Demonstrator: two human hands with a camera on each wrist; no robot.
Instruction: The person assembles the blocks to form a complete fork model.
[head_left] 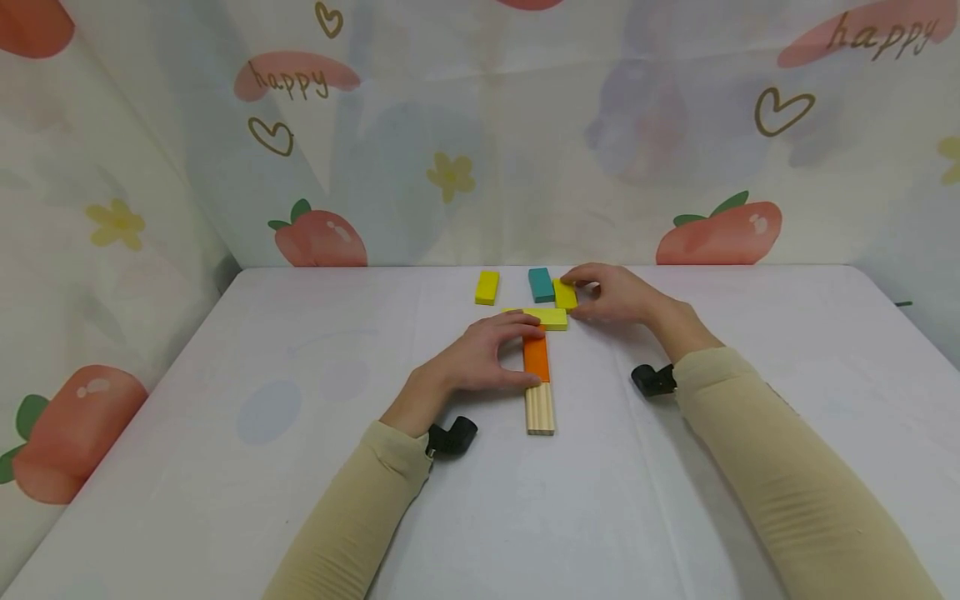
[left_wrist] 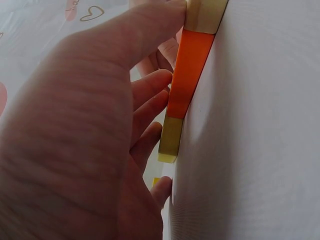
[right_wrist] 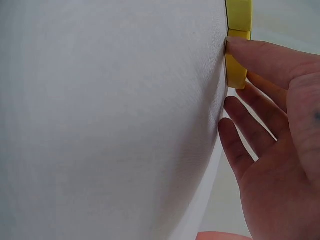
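A yellow block (head_left: pixel 566 293) is pinched lengthwise between the thumb and a finger of my right hand (head_left: pixel 618 293). Its near end meets the right part of a yellow crosswise block (head_left: pixel 551 318). To its left lies a teal block (head_left: pixel 540 285), close beside it. My left hand (head_left: pixel 480 354) rests along the left side of an orange block (head_left: pixel 536 358), fingers spread. Its thumb touches where the orange block meets a plain wooden block (head_left: pixel 540 410), and its other fingertips reach the orange and crosswise blocks. The left end of the crosswise block is hidden by these fingers.
Another yellow block (head_left: pixel 487 287) lies apart at the back left of the white table (head_left: pixel 225 500). A printed cloth backdrop (head_left: pixel 525 208) rises behind the table's far edge. Black wrist cameras (head_left: pixel 453 437) protrude from both sleeves, low over the table.
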